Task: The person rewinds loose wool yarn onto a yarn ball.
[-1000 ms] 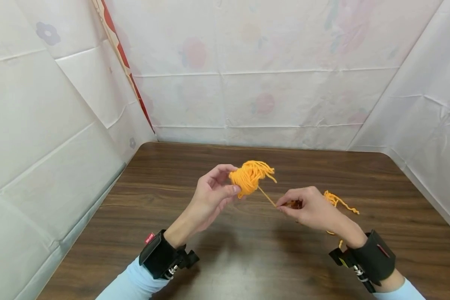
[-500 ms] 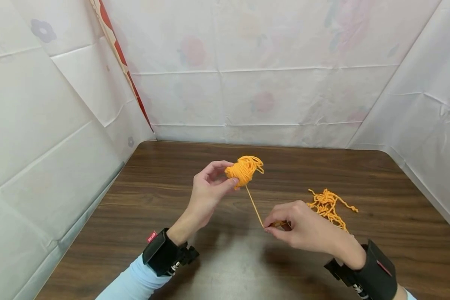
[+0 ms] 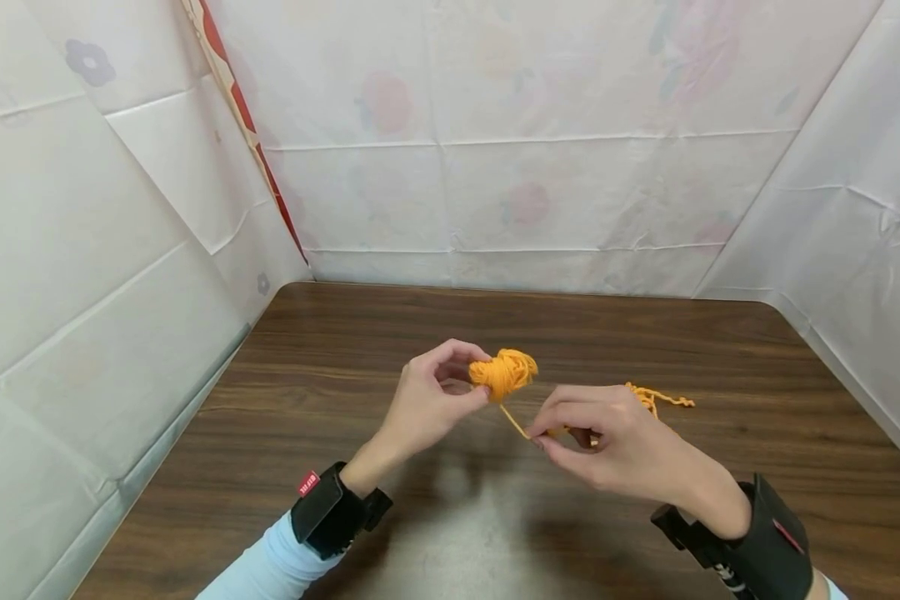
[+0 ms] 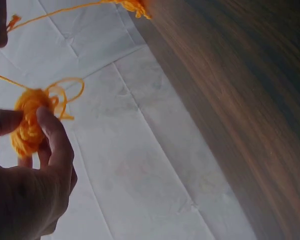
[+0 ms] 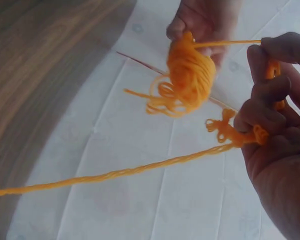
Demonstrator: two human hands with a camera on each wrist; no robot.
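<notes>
Yarn ball sits pinched in left hand above the desk, right hand beside it pinching the strand; even, snug tension should wind it neatly.

even, bright diffuse light, no glare. soft shadows on table below both hands. head view sharp, walls bowed toward edges. wrist views softer: table grain smeared, near fingers blurred, dark against white sheeting.
</notes>
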